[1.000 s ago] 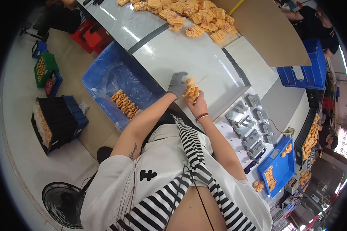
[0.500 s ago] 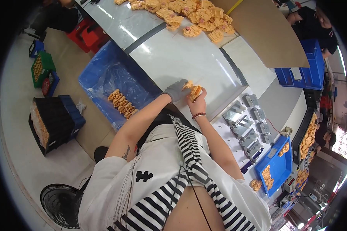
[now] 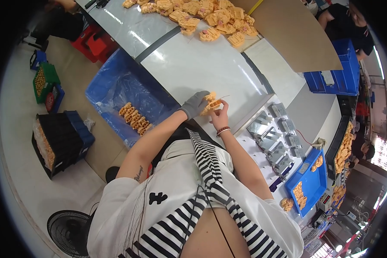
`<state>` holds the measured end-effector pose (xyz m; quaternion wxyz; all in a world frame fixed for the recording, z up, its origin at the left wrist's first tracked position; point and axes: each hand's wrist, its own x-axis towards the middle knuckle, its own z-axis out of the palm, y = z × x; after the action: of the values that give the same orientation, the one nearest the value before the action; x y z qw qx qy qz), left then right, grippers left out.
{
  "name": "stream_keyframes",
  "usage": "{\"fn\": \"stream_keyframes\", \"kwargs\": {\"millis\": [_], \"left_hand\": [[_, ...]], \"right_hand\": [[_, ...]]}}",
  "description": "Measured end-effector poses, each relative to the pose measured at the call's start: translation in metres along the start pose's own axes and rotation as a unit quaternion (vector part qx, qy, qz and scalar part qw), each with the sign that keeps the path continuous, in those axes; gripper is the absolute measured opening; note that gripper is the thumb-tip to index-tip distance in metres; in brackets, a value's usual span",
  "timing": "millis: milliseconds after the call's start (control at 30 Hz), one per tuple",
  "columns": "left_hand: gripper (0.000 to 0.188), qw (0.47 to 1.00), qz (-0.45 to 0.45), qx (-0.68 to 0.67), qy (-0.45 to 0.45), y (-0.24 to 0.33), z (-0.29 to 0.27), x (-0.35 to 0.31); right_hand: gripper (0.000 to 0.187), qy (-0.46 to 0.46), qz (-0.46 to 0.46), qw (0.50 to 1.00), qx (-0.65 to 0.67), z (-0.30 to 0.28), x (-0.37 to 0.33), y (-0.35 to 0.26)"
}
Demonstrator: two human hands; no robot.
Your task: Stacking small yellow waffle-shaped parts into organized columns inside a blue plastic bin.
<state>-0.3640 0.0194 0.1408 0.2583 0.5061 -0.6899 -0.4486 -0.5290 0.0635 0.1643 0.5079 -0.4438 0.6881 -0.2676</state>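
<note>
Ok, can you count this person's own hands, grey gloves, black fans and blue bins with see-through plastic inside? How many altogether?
Hands: 2 (left hand, right hand)
Grey gloves: 1, on the left hand
Black fans: 1
Blue bins with see-through plastic: 1
Total: 5

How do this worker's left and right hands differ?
The left hand wears a grey glove, while the right hand is bare. A reddish beaded bracelet circles the right wrist; none shows on the left. The left hand is at the left side of the orange work, the right hand at its lower right. Both are touching it.
</note>
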Motion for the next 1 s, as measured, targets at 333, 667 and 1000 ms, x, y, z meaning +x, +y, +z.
{"fn": "stream_keyframes", "kwargs": {"millis": [333,667,1000], "left_hand": [[0.079,0.933,-0.093,0.311,-0.157,0.079,-0.02,0.004],[0.051,0.965,-0.118,0.23,0.037,0.026,-0.016,0.001],[0.048,0.916,-0.128,0.227,0.306,-0.116,-0.189,-0.121]], "right_hand": [[0.06,0.053,-0.106,0.992,-0.034,0.005,0.005,0.044],[0.058,-0.095,-0.153,0.983,0.022,0.004,0.007,0.02],[0.057,-0.062,-0.33,0.886,-0.319,0.061,0.047,-0.051]]}}
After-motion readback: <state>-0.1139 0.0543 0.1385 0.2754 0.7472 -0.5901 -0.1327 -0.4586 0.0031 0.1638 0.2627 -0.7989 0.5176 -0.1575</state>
